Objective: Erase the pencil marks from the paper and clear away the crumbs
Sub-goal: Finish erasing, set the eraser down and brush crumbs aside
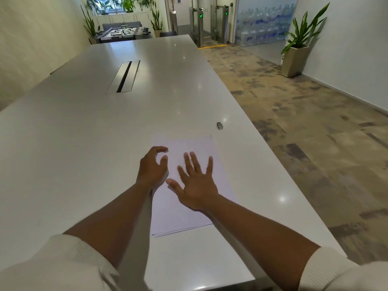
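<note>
Paper (189, 143): crumbs best swept outward by the flat, spread right hand (196, 181), sheet steadied by the loosely curled, empty left hand (152, 166) (eraser (219, 125) set aside).

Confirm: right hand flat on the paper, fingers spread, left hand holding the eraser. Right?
Not quite. The left hand holds nothing; the eraser lies on the table beyond the paper. The right hand is flat with fingers spread, as the head view shows.
</note>
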